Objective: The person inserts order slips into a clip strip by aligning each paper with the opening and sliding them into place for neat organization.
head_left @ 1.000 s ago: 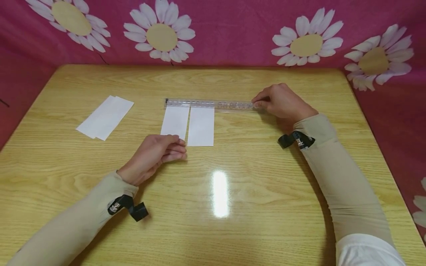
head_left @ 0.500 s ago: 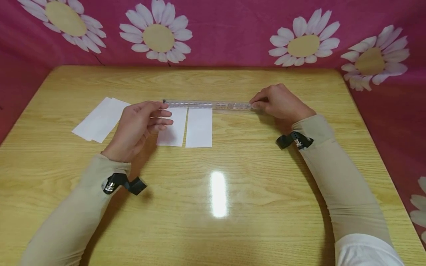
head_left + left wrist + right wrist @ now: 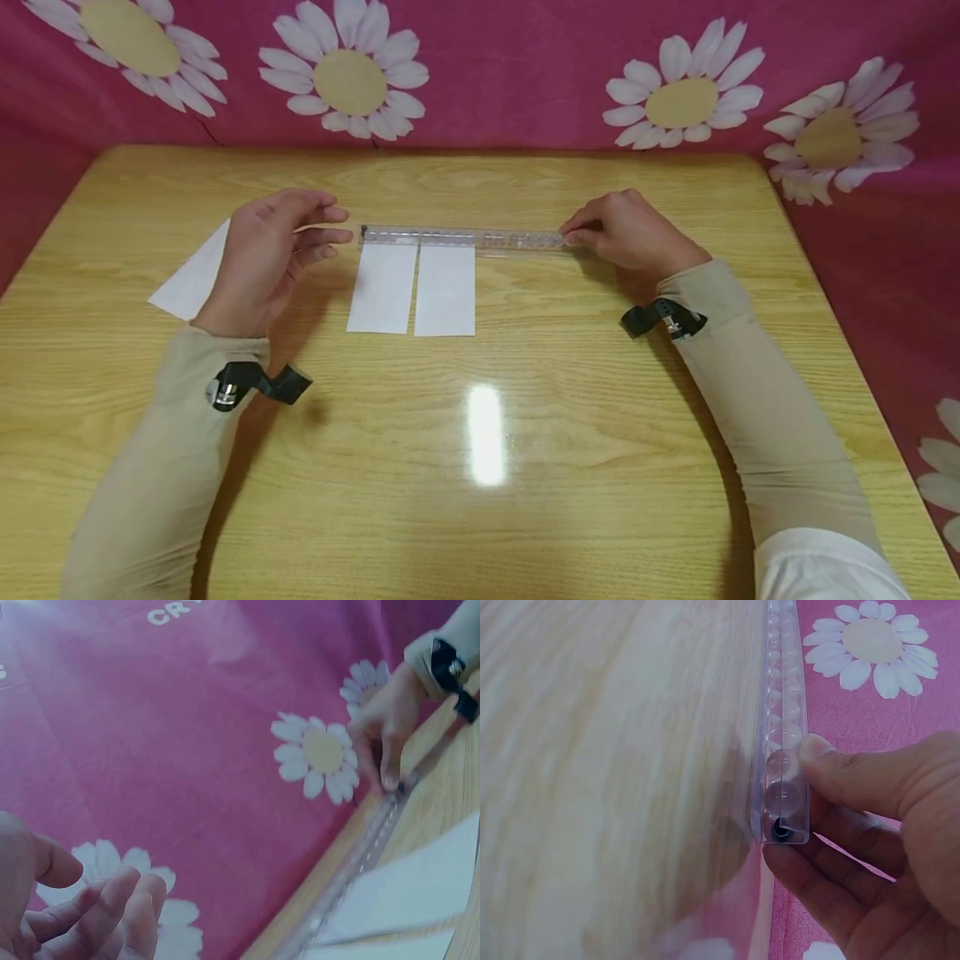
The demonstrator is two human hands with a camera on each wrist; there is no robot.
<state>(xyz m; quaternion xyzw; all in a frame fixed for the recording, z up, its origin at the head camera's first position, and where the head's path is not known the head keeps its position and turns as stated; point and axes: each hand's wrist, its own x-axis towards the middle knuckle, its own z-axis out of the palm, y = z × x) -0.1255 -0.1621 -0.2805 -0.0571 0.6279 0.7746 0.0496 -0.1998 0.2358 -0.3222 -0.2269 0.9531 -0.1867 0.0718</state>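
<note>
Left hand (image 3: pixel 264 250) beside clear strip (image 3: pixel 465 238), right hand (image 3: pixel 630 235) on opposite end

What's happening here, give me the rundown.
The person's right hand pinches one end of a clear plastic strip. The strip runs along the far edges of two white paper cards, which lie side by side on the wooden table with a narrow gap between them. The left hand holds nothing, its fingers near the strip's other end. It partly hides more white paper at the left.
</note>
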